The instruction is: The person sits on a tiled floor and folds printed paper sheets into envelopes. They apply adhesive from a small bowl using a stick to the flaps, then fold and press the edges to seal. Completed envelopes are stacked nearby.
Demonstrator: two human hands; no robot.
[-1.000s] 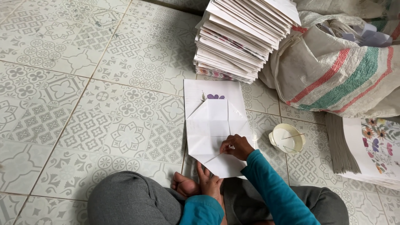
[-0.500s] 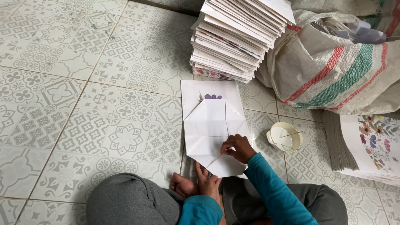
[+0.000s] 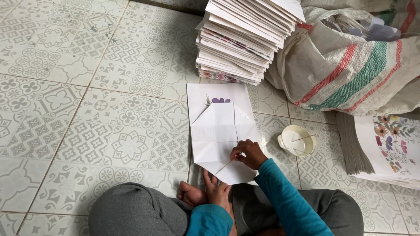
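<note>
Here, right hand [image 3: 249, 154] fingers pinching thin stick [image 3: 224, 167] on folded white paper [image 3: 221, 140], left hand [image 3: 216, 192] fingers flat at paper's near edge.

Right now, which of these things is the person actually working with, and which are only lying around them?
In use:
right hand
thin stick
folded white paper
left hand
small white cup

Lying about:
stack of folded papers
striped woven sack
pile of flowered sheets

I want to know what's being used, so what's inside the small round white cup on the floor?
Inside the small round white cup lies a thin stick over whitish contents; what they are cannot be told.
</note>
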